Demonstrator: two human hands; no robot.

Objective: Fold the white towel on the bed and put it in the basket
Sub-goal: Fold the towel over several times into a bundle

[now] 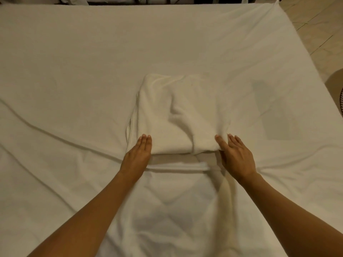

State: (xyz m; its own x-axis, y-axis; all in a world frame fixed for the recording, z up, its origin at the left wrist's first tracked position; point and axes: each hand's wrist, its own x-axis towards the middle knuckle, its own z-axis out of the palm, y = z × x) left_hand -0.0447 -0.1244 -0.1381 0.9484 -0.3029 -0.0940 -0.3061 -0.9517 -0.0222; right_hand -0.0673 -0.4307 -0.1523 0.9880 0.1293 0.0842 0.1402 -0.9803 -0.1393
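From the head view, you are looking down at a bed [74, 62] covered in a white sheet, with the towel [178, 112] lying folded near its middle. The towel is bunching into a thick, rumpled block, and a lower layer is sticking out toward you along its near edge. Your left hand [137, 154] is lying flat and open, fingers together, pressing against the towel's near left corner. Your right hand [235, 156] is also open, fingers slightly spread, touching the near right corner with the thumb against the fold. Neither hand is gripping the cloth. The sheet is wrinkling in long creases running out from both wrists. Tiled floor [319, 34] is showing past the bed's right edge.
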